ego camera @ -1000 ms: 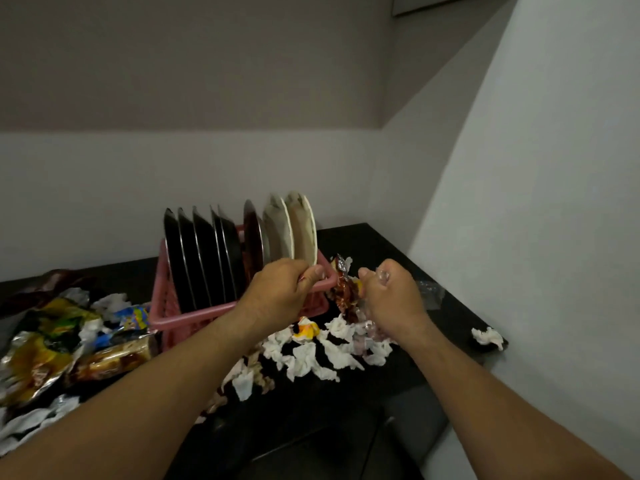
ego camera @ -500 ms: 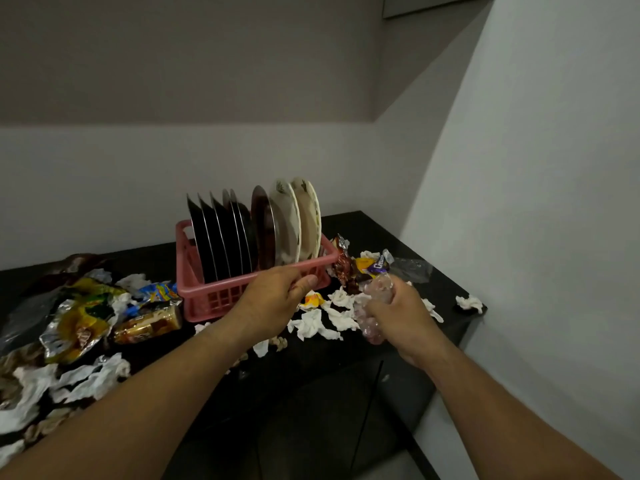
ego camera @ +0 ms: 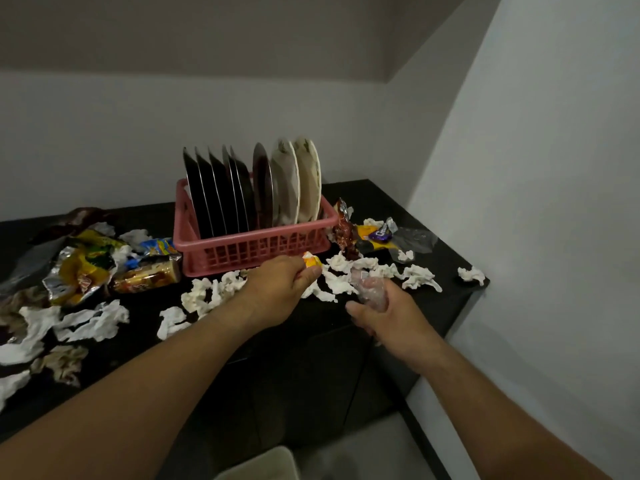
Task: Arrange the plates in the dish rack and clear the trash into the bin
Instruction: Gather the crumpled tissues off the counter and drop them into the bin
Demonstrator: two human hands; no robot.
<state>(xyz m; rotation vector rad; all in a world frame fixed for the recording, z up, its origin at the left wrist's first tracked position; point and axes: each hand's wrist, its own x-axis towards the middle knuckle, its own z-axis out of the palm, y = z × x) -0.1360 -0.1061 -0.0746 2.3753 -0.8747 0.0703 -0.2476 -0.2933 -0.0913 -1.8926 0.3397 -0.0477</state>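
Plates racked, both hands picking litter off the surface

The plates [ego camera: 242, 192] stand on edge in the pink dish rack [ego camera: 249, 245] near the back edge of the surface [ego camera: 446, 268], so that half looks done. The left hand [ego camera: 282, 287] pinches a yellow wrapper [ego camera: 311, 262] just in front of the rack. The right hand [ego camera: 388, 317] is clenched round crumpled clear plastic [ego camera: 370, 291] by the front edge, probably bunching trash for one trip. The pale container [ego camera: 266, 464] below may be the bin.

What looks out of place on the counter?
Crumpled tissues and snack wrappers lie strewn over the black counter, beside and in front of the pink dish rack. The plates stand on edge in it, none fallen. The left hand pinches an orange wrapper; the right hand grips clear plastic.
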